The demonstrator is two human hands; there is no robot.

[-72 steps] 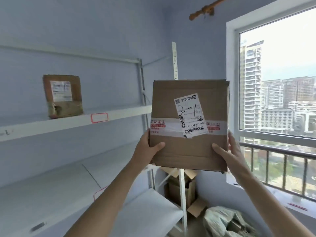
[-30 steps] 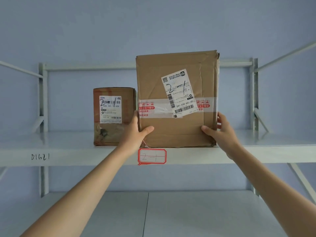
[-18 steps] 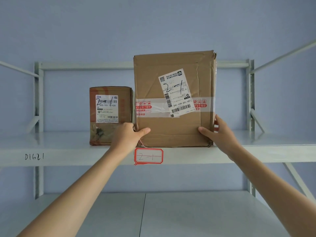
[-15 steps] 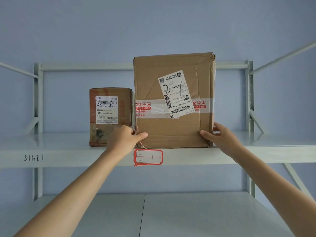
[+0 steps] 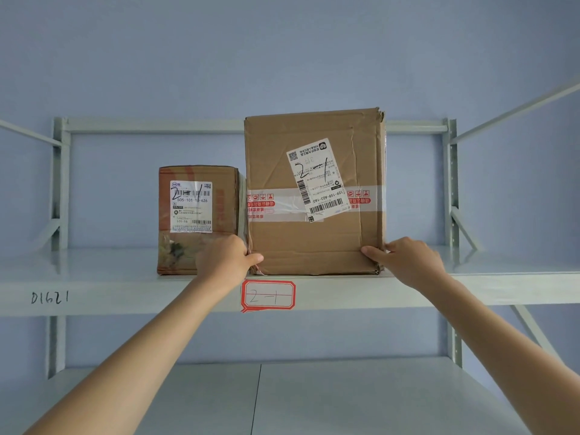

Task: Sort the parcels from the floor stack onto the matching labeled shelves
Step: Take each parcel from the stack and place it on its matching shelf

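Observation:
A tall brown cardboard parcel (image 5: 314, 240) stands upright on the white metal shelf (image 5: 470, 287); its white label is handwritten "2-1". Directly below it, a red-bordered tag (image 5: 267, 295) on the shelf's front edge reads "2-1". My left hand (image 5: 224, 262) grips the parcel's lower left corner, thumb on the front face. My right hand (image 5: 408, 262) grips the lower right corner the same way. Just left of it stands a smaller, darker parcel (image 5: 197, 219), also marked "2-1".
The shelf edge carries the handwritten mark "D1621" (image 5: 49, 297) at the left. A lower white shelf (image 5: 345, 397) spans the bottom of the view. Grey uprights (image 5: 452, 189) and diagonal braces frame both sides against a blue wall.
I turned from the window to the shelf and set the parcel down above the "2-1" tag. In the last half second it slid slightly back; both hands stayed at its lower corners.

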